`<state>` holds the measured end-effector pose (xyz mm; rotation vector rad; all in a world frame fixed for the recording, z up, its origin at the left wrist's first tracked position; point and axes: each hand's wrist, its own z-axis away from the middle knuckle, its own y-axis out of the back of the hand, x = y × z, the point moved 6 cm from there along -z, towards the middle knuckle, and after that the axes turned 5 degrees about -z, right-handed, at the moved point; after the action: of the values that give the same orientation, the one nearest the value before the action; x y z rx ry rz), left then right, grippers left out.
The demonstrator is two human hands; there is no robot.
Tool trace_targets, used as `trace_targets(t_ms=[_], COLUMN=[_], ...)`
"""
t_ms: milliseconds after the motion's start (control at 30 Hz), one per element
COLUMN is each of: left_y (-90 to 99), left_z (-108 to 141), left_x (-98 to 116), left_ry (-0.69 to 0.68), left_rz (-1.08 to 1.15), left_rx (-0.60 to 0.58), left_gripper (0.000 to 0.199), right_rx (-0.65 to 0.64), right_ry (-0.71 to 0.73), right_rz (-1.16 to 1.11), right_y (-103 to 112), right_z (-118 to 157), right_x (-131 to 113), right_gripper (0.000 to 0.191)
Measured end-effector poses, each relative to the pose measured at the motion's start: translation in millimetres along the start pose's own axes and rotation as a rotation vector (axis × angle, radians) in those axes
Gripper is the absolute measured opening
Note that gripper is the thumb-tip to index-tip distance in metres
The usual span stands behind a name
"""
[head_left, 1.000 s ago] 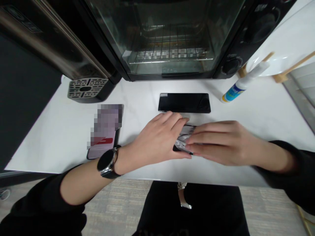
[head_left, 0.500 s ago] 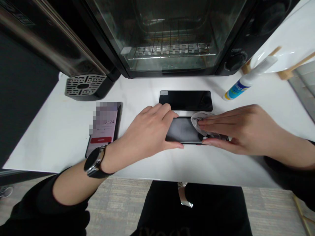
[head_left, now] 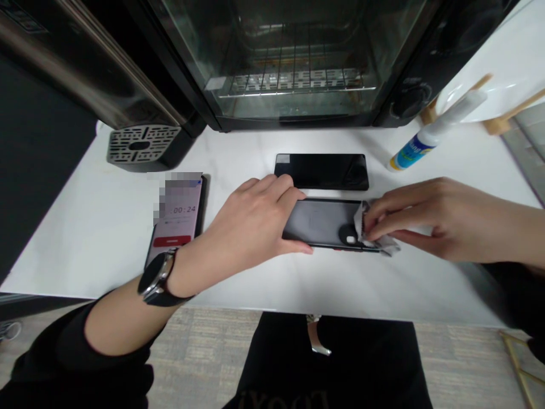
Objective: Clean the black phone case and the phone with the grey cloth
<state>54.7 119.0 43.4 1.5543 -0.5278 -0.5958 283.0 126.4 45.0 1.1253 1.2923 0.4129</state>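
Observation:
A dark-rimmed phone case (head_left: 321, 218) with a grey inside lies lengthwise on the white counter, its camera cutout toward the right. Gripping its left end is my left hand (head_left: 261, 218), thumb on the near edge and fingers over the far edge. My right hand (head_left: 426, 221) pinches a crumpled pale wipe (head_left: 361, 221) and presses it at the right end of the case, beside the cutout. Just behind the case a black phone (head_left: 321, 171) rests face up, a small pale sticker at its left corner.
A second phone (head_left: 176, 218) with a lit timer screen lies left of my wrist. A spray bottle (head_left: 411, 153) stands at the right. Behind are a toaster oven (head_left: 293, 119) and, at left, a machine with a slotted drip tray (head_left: 142, 142).
My right hand has slid the wipe to the right along the case, uncovering the camera cutout. My left hand keeps its hold on the left end.

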Motion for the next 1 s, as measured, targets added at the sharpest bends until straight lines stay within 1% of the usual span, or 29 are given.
trace_targets(t_ms=[133, 200, 267, 367, 467, 500, 567, 633, 667, 733, 800, 900, 933, 1000], left_y=[-3.1, -4.6, -6.7, -9.1, -10.4, -10.4, -10.1, -9.3, -9.3, -9.8, -10.5, -11.3, -11.4, -10.5], left_z=[0, 0, 0, -1, -2, -3, -4, -4, -4, -3, -3, -3, -3, -3], left_x=[11, 20, 29, 39, 40, 39, 35, 34, 34, 35, 38, 41, 42, 40], left_ry=[-0.033, -0.056, -0.085, -0.126, -0.115, -0.099, -0.069, -0.061, -0.065, -0.081, -0.101, -0.126, -0.131, -0.133], left_rz=[0.031, 0.047, 0.068, 0.101, 0.115, 0.113, 0.093, 0.069, 0.062, 0.060, 0.069, 0.081, 0.088, 0.105], left_rx=[0.026, 0.040, 0.045, 0.067, 0.085, 0.090, 0.095, 0.103, 0.100, 0.094, 0.088, 0.075, 0.066, 0.049], left_gripper=[0.080, 0.081, 0.082, 0.083, 0.083, 0.087, 0.104, 0.119, 0.122, 0.120, 0.119, 0.118, 0.114, 0.099], right_rx=[-0.007, 0.029, 0.092, 0.199, 0.243, 0.244, 0.231, 0.177, 0.138, 0.068, 0.045, 0.083, 0.101, 0.132], right_ry=[0.092, 0.119, 0.124, 0.138, 0.154, 0.147, 0.137, 0.145, 0.159, 0.181, 0.189, 0.150, 0.129, 0.090], right_rz=[-0.045, -0.064, -0.063, 0.076, 0.176, 0.171, 0.124, 0.057, 0.032, 0.030, 0.085, 0.178, 0.213, 0.280], right_y=[-14, -24, -33, -40, -39, -37, -33, -34, -37, -44, -50, -52, -51, -47], right_z=[-11, -18, -25, -28, -26, -25, -23, -22, -23, -26, -29, -31, -31, -29], right_x=[-15, -23, -30, -38, -41, -40, -38, -39, -41, -44, -47, -46, -45, -42], right_gripper=[0.022, 0.020, 0.016, 0.015, 0.014, 0.017, 0.022, 0.027, 0.031, 0.045, 0.052, 0.053, 0.055, 0.057])
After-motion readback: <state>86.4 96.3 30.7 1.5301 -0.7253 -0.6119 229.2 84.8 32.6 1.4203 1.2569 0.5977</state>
